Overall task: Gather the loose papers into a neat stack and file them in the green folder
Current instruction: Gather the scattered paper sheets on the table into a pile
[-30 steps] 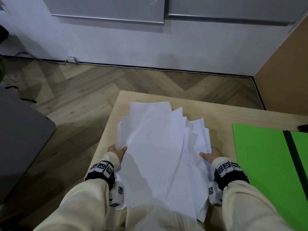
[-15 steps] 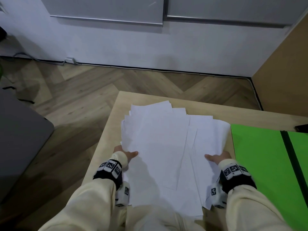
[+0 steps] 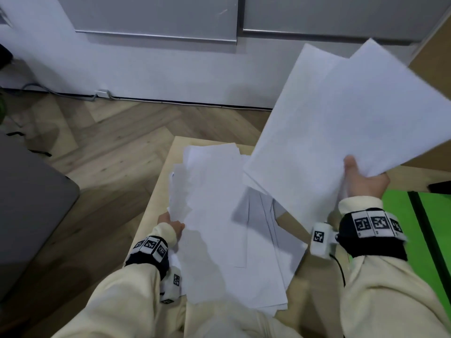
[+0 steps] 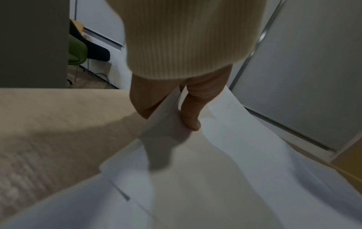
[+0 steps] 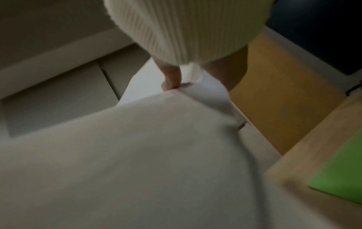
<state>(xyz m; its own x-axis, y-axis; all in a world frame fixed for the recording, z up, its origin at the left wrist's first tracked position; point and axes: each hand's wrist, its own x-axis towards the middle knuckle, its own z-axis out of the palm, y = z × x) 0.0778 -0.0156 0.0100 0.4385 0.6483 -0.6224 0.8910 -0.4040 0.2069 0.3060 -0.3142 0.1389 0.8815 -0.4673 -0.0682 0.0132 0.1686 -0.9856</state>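
Note:
A loose pile of white papers (image 3: 219,215) lies fanned on the wooden table (image 3: 158,191). My left hand (image 3: 170,224) pinches the pile's left edge, thumb on top, as the left wrist view shows on the papers (image 4: 215,155) under my left hand (image 4: 176,108). My right hand (image 3: 363,179) holds a few white sheets (image 3: 341,123) lifted high above the table, tilted up and to the right. In the right wrist view my right hand (image 5: 176,80) pinches those sheets (image 5: 137,147). The green folder (image 3: 395,228) lies open on the table at the right, partly behind my right wrist.
A dark object (image 3: 439,186) sits on the table beyond the folder. A grey piece of furniture (image 3: 29,203) stands left of the table, over wooden floor (image 3: 122,147). A brown panel (image 3: 434,45) stands at the far right by the white wall.
My right hand has risen from the table's right side, lifting a few sheets off the pile up and to the right. My left hand stays at the pile's left edge.

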